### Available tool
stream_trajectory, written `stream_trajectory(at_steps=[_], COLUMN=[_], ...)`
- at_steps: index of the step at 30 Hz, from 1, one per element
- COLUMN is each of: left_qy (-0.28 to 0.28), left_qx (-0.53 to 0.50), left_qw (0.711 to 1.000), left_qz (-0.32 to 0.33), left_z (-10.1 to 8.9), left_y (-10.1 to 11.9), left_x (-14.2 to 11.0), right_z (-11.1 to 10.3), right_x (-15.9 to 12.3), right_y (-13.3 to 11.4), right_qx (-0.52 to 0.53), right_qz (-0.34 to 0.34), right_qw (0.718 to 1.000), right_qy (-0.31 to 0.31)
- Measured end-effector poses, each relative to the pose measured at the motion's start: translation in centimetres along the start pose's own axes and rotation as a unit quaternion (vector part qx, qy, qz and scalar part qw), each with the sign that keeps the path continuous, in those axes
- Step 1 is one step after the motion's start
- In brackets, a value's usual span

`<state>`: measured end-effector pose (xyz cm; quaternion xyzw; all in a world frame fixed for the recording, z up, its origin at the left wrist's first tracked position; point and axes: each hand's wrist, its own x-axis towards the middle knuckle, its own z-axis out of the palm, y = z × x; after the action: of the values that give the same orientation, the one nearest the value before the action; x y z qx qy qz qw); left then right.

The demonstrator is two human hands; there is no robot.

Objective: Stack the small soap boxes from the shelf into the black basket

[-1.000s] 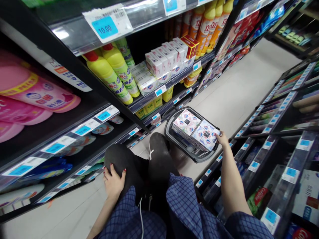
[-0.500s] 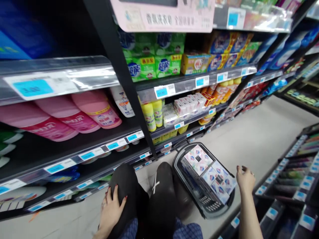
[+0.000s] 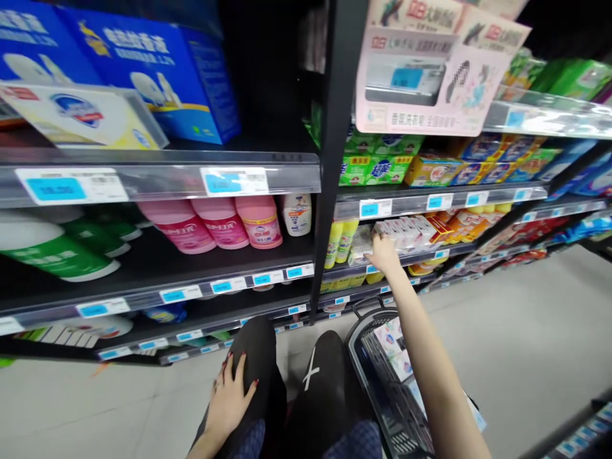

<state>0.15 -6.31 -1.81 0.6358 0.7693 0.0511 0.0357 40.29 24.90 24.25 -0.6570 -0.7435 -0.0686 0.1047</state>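
Note:
I crouch in a shop aisle. My left hand [image 3: 233, 398] lies flat on my left knee, fingers spread, holding nothing. My right hand [image 3: 384, 254] reaches up to a low shelf and touches the row of white soap boxes [image 3: 406, 231] beside the yellow bottles [image 3: 338, 241]; whether its fingers grip a box I cannot tell. A dark shopping basket [image 3: 377, 376] stands on the floor to the right of my knees, under my right forearm, with several white soap packs [image 3: 392, 344] in it.
Black shelving [image 3: 329, 191] fills the left and back, stocked with pink bottles [image 3: 224, 223], green bottles [image 3: 71, 252], blue boxes [image 3: 143, 64] and green packs [image 3: 377, 169]. Blue price tags line the shelf edges. The grey aisle floor [image 3: 526, 331] runs to the right.
My right hand left the basket's rim and rose to the soap boxes on the shelf. My head tilted up, so higher shelves show. The left hand stayed on my knee.

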Motion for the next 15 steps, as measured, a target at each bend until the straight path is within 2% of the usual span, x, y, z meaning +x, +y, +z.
stream_trajectory(at_steps=[2,4,8,12,15], left_qy=[0.006,0.005,-0.001,-0.003,0.0], left_qx=[0.001,0.004,0.001,-0.005,-0.005], left_qw=[1.0,1.0,1.0,1.0,1.0], left_qz=[-0.001,-0.003,-0.007,-0.003,-0.003], left_z=[0.3,0.4,0.0,-0.1,-0.1], left_y=[-0.2,-0.2,0.0,0.0,0.1], left_x=[0.0,0.0,0.1,0.1,0.2], right_z=[0.7,1.5,2.4,2.0,1.6], right_x=[1.1,1.8,3.1,4.1,4.8], right_y=[-1.7,-2.6,-2.4,-1.8,-1.8], right_qx=[-0.088,-0.144,-0.17,-0.159,-0.157], right_qz=[-0.085,-0.118,-0.128,-0.149,-0.133], right_qw=[0.991,0.977,0.965,0.957,0.949], right_qy=[-0.055,-0.105,-0.152,-0.19,-0.237])
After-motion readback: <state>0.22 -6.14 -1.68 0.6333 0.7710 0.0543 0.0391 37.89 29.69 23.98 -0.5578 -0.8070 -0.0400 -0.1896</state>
